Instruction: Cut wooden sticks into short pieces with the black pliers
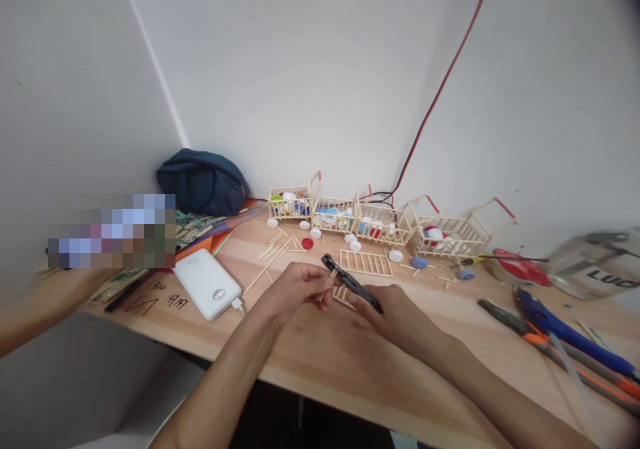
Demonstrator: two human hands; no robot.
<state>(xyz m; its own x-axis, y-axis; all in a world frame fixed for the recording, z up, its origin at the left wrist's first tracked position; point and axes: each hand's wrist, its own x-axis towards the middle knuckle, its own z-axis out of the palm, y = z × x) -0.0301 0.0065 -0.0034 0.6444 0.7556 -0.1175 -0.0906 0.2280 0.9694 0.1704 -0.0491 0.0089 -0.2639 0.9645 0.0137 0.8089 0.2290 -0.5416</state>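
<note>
black tool (359, 288) | right grip (407, 316): clamped on it | left grip (295, 290): pinching wooden stick (334, 273) near its tip

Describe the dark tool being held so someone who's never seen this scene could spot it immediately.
On the wooden table, find the row of small stick carts. In front of it, the wearer's right hand holds the dark tool. Unlike the orange-handled pliers lying farther right, it is in the hand and shows no orange.
</note>
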